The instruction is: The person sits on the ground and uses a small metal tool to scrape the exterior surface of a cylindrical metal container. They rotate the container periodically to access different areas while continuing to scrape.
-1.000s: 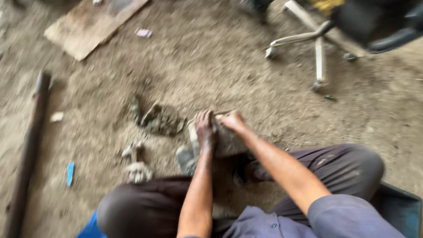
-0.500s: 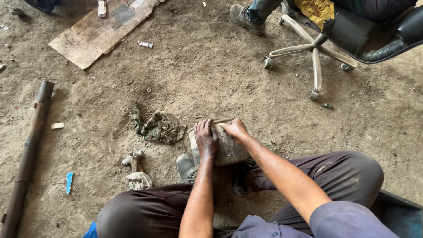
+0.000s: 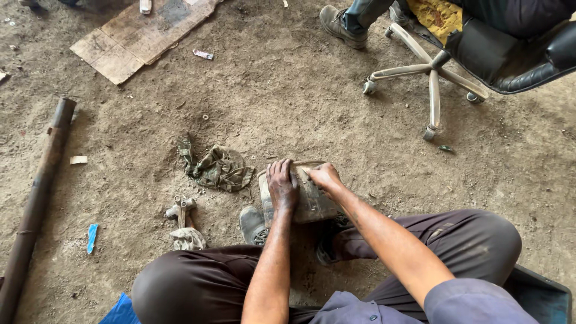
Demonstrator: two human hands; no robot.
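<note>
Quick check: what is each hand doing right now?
Left hand: palm down, pressing flat on the dirty grey block on the ground, not gripping.
Right hand: fingers curled over the block's top edge, resting on it.

Left hand [image 3: 282, 185] and right hand [image 3: 324, 177] press on a dirty flat block [image 3: 309, 201] on the dirt floor [image 3: 312, 108].

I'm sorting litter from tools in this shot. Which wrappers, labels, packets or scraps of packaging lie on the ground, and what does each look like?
Small wrapper: dirt floor right of the wooden board, flat, pale with red and blue.
Blue strip: floor at left, near the rusty pipe, narrow, bright blue.
Pale scrap: beside the pipe, small, rectangular, cream.
No signs or screens.
</note>
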